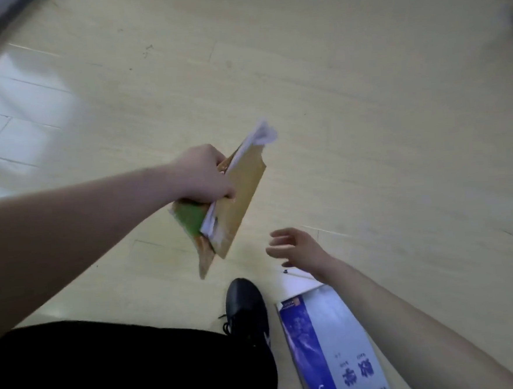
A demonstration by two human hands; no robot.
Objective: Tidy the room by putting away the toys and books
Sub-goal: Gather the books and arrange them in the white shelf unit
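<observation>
Two items held: left hand [202, 175] clamps a thin bundle, a brown-covered book [243, 195] against a green-covered book [190, 217], with white loose pages [261, 133] sticking out at the far end.
Left fingers: closed on the bundle near the middle of its long edge, thumb side on the brown cover; the fingertips themselves are hidden behind the covers.
Right hand [295, 247]: empty, fingers [277, 234] spread wide, hovering above the floor [364, 110] just beyond the blue-and-white book [329, 341].
Bundle location: in the air over the floor, ahead of the black shoe [246, 301], clear of the floor.
Bundle axis: long axis runs from near-left and low to far-right and high; the white pages point away from the person, the near corners hang down toward the shoe.
Blue-and-white book location: flat on the floor, beside the shoe, under the right forearm; a white sheet [297, 281] lies at its far end.
Blue-and-white book axis: long axis runs roughly away from the person; blue spine strip toward the shoe.
Handling, judged: light, thin, flexible paper covers; glossy, so likely slippery when stacked. Loose pages could slide out of the tilted bundle.
Grip advice, judged: pinch the floor book at a long edge or lift a corner first, since it lies flat.
</observation>
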